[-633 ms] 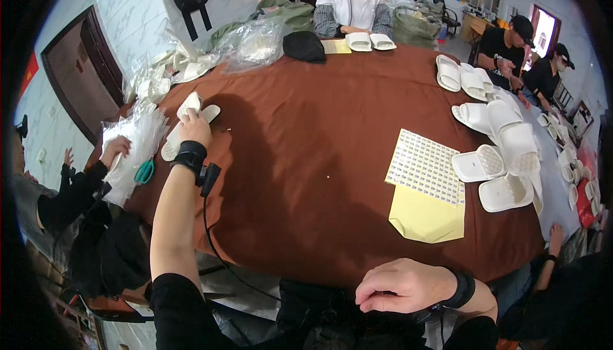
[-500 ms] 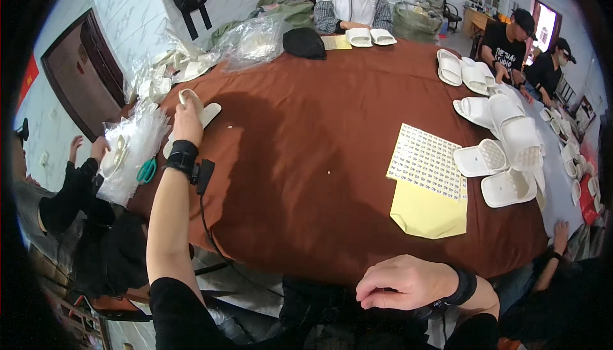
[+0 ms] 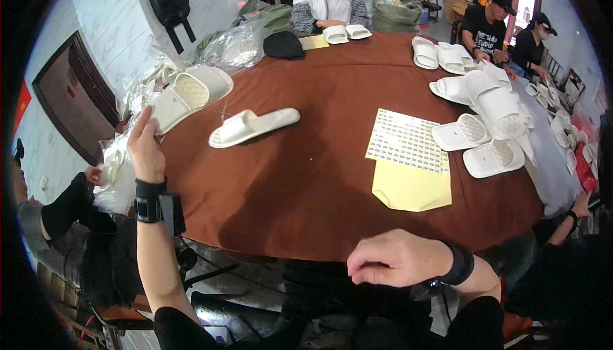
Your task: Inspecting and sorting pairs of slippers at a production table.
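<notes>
My left hand [image 3: 147, 152] is raised over the left side of the table, closed on the heel end of a white slipper [image 3: 214, 85], which is tilted with its toe up to the right. Below and right of it, a second white slipper [image 3: 274, 120] lies alone on the brown tablecloth [image 3: 306, 203]. My right hand [image 3: 402, 260] hovers at the table's near edge with curled fingers; what they may hold is hidden. Beyond that hand lies a sheet of small printed stickers [image 3: 405, 139], partly covering a yellow backing sheet [image 3: 412, 187] with a folded corner.
White slippers [image 3: 495, 158] lie heaped along the right side. Clear plastic bags [image 3: 118, 187] crowd the left edge, beside another person's hand. A black cap [image 3: 284, 45] and a pair of slippers [image 3: 345, 33] stand at the far edge before a seated person; others work at right.
My left hand has lifted one slipper off the table and turned it upward. The other slipper now lies further right on the cloth. My right hand has barely moved; the view has shifted slightly.
</notes>
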`<control>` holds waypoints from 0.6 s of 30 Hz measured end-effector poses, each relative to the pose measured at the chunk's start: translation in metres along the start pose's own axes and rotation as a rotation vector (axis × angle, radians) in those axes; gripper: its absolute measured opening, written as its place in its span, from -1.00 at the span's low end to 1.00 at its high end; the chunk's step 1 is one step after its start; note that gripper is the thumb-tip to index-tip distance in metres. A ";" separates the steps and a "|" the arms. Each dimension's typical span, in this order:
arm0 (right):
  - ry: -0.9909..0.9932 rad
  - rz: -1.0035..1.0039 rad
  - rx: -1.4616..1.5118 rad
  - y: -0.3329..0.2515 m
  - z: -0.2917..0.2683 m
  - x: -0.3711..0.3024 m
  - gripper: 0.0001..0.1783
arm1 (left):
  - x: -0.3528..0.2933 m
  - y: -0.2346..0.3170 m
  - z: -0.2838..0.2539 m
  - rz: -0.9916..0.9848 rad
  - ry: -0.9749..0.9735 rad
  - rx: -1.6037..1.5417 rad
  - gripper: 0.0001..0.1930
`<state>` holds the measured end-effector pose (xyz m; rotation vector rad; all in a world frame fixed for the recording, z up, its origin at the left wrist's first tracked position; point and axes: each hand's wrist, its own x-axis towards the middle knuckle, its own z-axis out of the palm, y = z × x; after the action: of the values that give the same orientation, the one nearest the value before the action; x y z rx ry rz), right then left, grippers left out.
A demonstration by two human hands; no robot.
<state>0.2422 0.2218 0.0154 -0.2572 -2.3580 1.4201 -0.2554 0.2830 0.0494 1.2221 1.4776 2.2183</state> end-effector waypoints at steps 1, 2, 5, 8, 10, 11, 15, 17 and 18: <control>0.047 -0.009 -0.012 -0.002 0.000 -0.001 -0.90 | -0.013 0.009 -0.002 -0.032 -0.012 -0.032 -0.58; 0.081 0.003 -0.050 -0.005 0.000 -0.001 -0.91 | -0.025 0.017 -0.001 -0.064 -0.024 -0.065 -0.56; 0.305 -0.024 -0.138 -0.003 0.000 -0.007 -0.90 | -0.069 0.033 0.010 -0.139 -0.020 -0.242 -0.51; 0.533 0.021 -0.196 0.004 -0.005 -0.015 -0.89 | -0.116 0.035 0.017 -0.231 -0.038 -0.332 -0.51; 0.587 0.057 -0.192 0.009 -0.004 -0.019 -0.89 | -0.149 0.034 0.021 -0.315 0.005 -0.340 -0.53; 0.606 0.044 -0.224 0.010 -0.003 -0.021 -0.88 | -0.163 0.026 0.026 -0.328 0.016 -0.387 -0.54; 0.577 0.081 -0.216 0.023 0.009 -0.020 -0.84 | -0.206 0.004 0.032 -0.437 0.073 -0.433 -0.55; 0.526 0.125 -0.136 0.028 0.018 -0.017 -0.81 | -0.216 -0.005 0.030 -0.440 0.054 -0.454 -0.56; 0.492 0.113 -0.160 0.033 0.023 -0.015 -0.79 | -0.218 -0.011 0.027 -0.444 0.054 -0.451 -0.56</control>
<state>0.2454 0.2137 -0.0263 -0.7060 -2.0677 1.0603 -0.0997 0.1814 -0.0690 0.6274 1.0462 2.1165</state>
